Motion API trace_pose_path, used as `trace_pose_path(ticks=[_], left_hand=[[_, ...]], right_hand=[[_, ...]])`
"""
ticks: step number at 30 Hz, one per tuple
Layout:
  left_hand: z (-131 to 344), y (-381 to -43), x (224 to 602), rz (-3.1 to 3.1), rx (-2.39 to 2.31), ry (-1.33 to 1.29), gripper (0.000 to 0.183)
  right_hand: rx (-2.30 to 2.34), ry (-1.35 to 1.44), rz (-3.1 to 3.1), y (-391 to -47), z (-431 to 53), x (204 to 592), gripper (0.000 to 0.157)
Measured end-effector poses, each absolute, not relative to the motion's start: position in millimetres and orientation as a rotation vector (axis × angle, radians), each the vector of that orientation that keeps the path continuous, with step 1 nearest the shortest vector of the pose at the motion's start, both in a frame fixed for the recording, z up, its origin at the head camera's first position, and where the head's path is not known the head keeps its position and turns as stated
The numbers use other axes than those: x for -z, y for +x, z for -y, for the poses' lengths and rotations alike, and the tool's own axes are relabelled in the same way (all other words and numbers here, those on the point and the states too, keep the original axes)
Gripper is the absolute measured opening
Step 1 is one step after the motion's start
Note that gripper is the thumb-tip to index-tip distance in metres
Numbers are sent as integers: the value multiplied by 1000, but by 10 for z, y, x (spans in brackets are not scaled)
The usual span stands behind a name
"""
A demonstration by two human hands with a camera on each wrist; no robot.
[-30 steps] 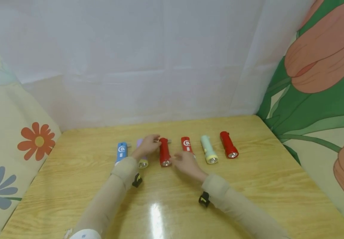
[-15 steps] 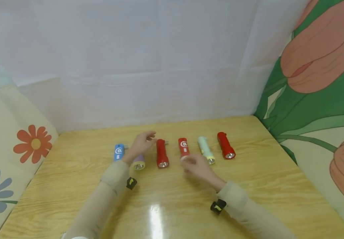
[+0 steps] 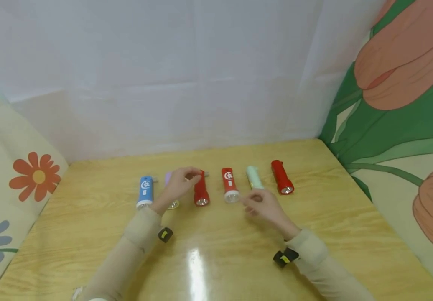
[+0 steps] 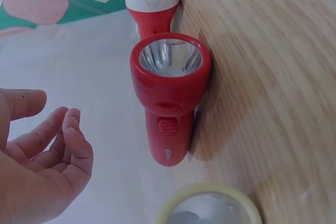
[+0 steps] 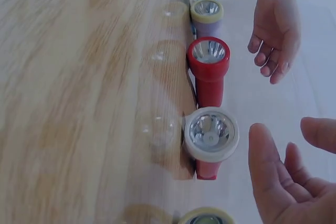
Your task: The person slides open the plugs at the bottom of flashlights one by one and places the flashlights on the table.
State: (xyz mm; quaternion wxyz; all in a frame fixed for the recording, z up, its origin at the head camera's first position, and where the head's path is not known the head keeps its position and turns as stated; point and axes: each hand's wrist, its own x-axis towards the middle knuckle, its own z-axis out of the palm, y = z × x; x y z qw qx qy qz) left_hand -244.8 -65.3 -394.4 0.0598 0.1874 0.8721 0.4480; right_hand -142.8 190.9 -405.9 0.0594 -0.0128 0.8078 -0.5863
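Note:
Six-abreast aside, several flashlights lie in a row on the table, lenses toward me. My left hand (image 3: 179,184) hovers over the purple flashlight (image 3: 168,177), its fingertips overlapping the top of a plain red flashlight (image 3: 201,191) in the head view. The left wrist view shows that hand apart from the red flashlight, with loosely bent fingers holding nothing. My right hand (image 3: 267,205) is above the lens end of the mint flashlight (image 3: 254,177), which it partly hides. Its relaxed fingers hold nothing, and a red flashlight with a white rim (image 3: 228,182) lies just left of them.
A blue flashlight (image 3: 146,190) ends the row at the left, another red flashlight (image 3: 282,177) at the right. Behind the wooden table (image 3: 216,259) hangs a white cloth (image 3: 171,75). Flower-printed cloth (image 3: 397,159) stands along the sides.
My right hand has moved right, from beside the plain red flashlight to the mint one, uncovering the white-rimmed lens. My left hand has shifted only slightly. The flashlights keep their row.

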Motion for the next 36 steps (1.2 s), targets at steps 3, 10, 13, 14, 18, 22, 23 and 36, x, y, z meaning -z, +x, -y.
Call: trace_pose_path(ticks=[3, 10, 13, 14, 18, 22, 23, 36], left_hand=[[601, -2465, 3927, -2664, -1364, 623, 19], [440, -2523, 3885, -2665, -1354, 651, 20], [374, -2550, 3875, -2629, -1375, 642, 20], [356, -2561, 3877, -2622, -1378, 641, 20], [285, -2627, 3909, -2617, -1362, 633, 23], [211, -2703, 3960, -2618, -1343, 635, 23], [192, -2726, 3975, -2620, -1340, 636, 23], [-20, -2951, 4093, -2635, -1259, 611, 32]], right_hand=[[1783, 5, -2421, -1444, -1943, 4066, 24], [1761, 65, -2343, -1490, -1975, 4055, 34], [1751, 63, -2343, -1510, -1972, 4061, 34], [1750, 60, -2347, -1518, -1967, 4062, 35], [1747, 64, -2356, -1561, -1944, 4071, 36], [1730, 129, -2356, -1622, -1911, 4080, 38], [1722, 149, -2358, -1640, -1902, 4083, 39], [1646, 268, -2355, -1825, -1785, 4194, 43]])
